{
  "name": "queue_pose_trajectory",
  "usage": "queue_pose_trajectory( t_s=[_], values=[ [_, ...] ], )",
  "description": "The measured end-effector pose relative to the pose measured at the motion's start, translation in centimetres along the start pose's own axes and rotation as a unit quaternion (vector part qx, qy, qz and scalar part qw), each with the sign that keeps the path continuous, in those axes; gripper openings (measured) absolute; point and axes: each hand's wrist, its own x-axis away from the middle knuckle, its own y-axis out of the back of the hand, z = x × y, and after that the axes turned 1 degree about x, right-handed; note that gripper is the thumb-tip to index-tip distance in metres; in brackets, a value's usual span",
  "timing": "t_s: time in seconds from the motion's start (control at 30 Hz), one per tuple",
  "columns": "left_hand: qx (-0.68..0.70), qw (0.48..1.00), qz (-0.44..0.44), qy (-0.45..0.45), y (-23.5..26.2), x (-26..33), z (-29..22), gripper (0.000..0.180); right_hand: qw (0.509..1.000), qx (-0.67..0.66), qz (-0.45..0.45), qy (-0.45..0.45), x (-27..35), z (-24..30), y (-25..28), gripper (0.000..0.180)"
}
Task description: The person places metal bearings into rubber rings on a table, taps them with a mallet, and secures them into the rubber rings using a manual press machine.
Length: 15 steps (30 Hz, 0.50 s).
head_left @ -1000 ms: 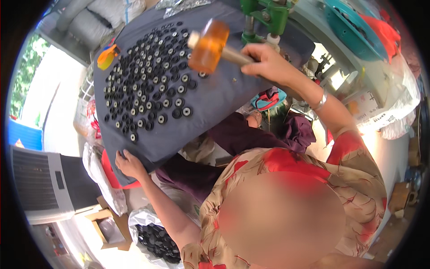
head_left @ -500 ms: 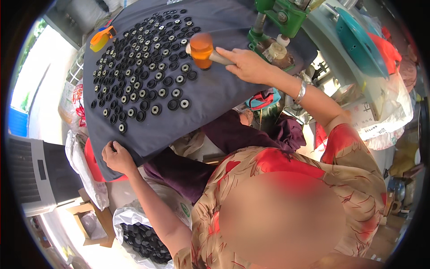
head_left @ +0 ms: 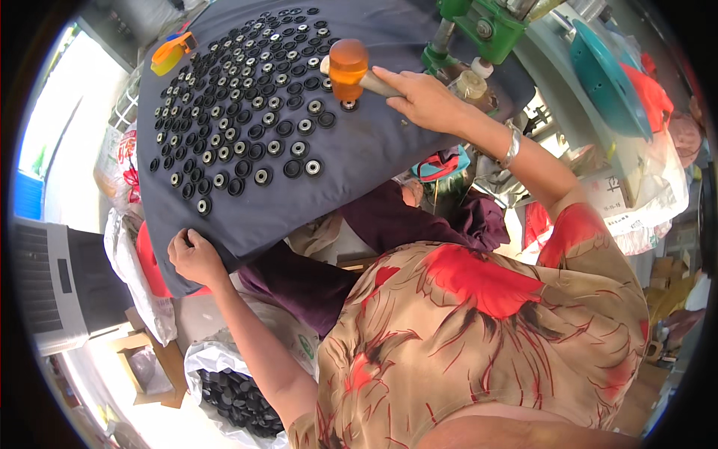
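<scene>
My right hand (head_left: 425, 103) is closed round the pale handle of a mallet with a translucent orange head (head_left: 348, 66). Its index finger lies stretched along the handle. The lower face of the mallet is right at a black round piece with a metal centre (head_left: 349, 105); whether they touch I cannot tell. Many more black rings (head_left: 256, 151) lie in rows on the dark grey cloth (head_left: 336, 161), several with silvery bearing-like centres. At the near left corner, my left hand (head_left: 196, 258) has its fingers curled over the cloth's edge, gripping it.
A green press (head_left: 486, 34) stands at the table's far right, beside a clear jar (head_left: 471, 86). An orange-yellow tape roll (head_left: 172, 54) sits far left. A white bag (head_left: 196, 367) of black pieces stands below. A teal basin (head_left: 609, 78) is at right.
The mallet head, blurred earlier, now shows sharply, with a metal-centred piece visible under it. My left hand stays on the cloth's edge. The whole view has shifted slightly.
</scene>
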Motion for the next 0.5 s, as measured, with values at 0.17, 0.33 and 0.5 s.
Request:
queue_pose_trajectory(
  t_s=[0.17, 0.33, 0.5],
  values=[
    [-0.003, 1.0, 0.009, 0.004, 0.2, 0.0, -0.1, 0.015, 1.0, 0.012, 0.02, -0.007, -0.2, -0.3, -0.6, 0.06],
    [-0.01, 1.0, 0.008, 0.012, 0.3, 0.3, -0.3, 0.015, 0.998, -0.045, -0.036, 0.038, -2.2, 2.7, 0.0, 0.058],
    [-0.012, 1.0, 0.018, 0.015, 0.4, 0.3, 0.0, 0.016, 0.998, 0.004, 0.062, 0.02, -4.0, 3.1, -2.3, 0.054]
  ],
)
